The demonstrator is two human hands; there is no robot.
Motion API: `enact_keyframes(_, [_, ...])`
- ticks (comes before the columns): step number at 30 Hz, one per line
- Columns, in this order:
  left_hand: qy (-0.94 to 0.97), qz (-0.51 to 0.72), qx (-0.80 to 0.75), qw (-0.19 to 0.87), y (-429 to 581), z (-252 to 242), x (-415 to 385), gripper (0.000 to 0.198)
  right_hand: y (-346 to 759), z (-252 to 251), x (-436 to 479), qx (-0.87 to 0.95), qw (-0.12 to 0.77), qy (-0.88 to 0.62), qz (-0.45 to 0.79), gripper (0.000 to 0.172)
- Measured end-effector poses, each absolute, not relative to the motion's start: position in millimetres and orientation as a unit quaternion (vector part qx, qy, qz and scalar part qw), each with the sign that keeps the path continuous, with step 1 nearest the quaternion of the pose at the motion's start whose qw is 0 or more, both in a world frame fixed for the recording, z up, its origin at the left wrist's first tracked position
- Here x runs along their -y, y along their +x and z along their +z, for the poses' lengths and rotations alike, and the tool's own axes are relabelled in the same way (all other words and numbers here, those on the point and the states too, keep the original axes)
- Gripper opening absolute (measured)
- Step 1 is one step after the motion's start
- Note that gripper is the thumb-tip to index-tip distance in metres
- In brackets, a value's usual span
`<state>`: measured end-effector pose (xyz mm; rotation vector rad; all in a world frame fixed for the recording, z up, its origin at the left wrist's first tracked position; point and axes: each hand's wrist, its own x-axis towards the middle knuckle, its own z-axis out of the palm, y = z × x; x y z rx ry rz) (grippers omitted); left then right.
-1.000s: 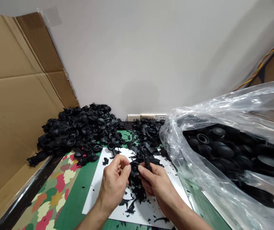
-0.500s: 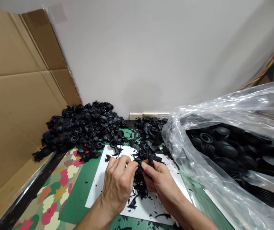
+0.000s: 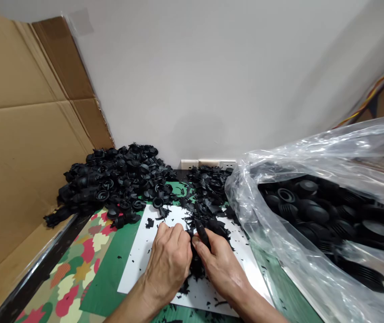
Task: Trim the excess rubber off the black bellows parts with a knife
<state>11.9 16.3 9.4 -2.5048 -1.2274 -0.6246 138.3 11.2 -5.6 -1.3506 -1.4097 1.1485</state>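
My left hand (image 3: 171, 251) is closed, its fingertips pinching a black rubber part that is mostly hidden between the two hands. Tight beside it, my right hand (image 3: 217, 255) is curled round a slim black rod-shaped thing (image 3: 202, 234), whose rounded end sticks up past the thumb and index finger. What kind of thing it is, I cannot tell. The right thumb tip presses towards the rubber part. Beneath both hands lies a white sheet (image 3: 133, 264) strewn with black rubber scraps (image 3: 185, 287).
Ribbed black rubber parts (image 3: 121, 175) form a heap at the left, against a cardboard panel (image 3: 27, 148). Torn scraps (image 3: 208, 184) are piled by the wall sockets (image 3: 208, 164). At the right, a clear plastic bag (image 3: 248, 197) holds more ribbed parts (image 3: 312, 211).
My hands have come closer together and slightly lower. The rod-shaped thing has tilted leftward, and the round rubber part that showed between my fingertips is now mostly covered.
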Motion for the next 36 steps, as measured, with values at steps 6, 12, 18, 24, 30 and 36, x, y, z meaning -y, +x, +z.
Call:
enact_keyframes(6, [-0.838, -0.280, 0.445, 0.145, 14.8, 6.8, -15.4, 0.025, 140.5, -6.8, -13.4, 0.542, 0.445, -0.532, 0.474, 0.026])
enact_keyframes(12, [-0.628, -0.485, 0.568, -0.219, -1.9, 12.9, -27.0, 0.023, 145.7, -7.1, -20.6, 0.383, 0.482, -0.509, 0.602, 0.024])
enact_keyframes(18, [-0.566, -0.494, 0.575, -0.324, -9.9, 10.2, -35.0, 0.012, 143.9, -0.9, -19.6, 0.329, 0.505, -0.468, 0.646, 0.031])
enact_keyframes(24, [-0.547, -0.426, 0.497, -0.522, 1.8, 28.2, -24.7, 0.032, 141.6, 4.1, -18.4, 0.323, 0.495, -0.453, 0.668, 0.036])
enact_keyframes(30, [-0.504, -0.438, 0.500, -0.552, 8.1, 31.0, -21.4, 0.024, 141.3, 6.2, -18.5, 0.335, 0.475, -0.456, 0.674, 0.039])
enact_keyframes(36, [-0.427, -0.487, 0.466, -0.603, 6.5, 22.1, -23.4, 0.025, 140.0, -4.9, -24.8, 0.343, 0.454, -0.473, 0.673, 0.039])
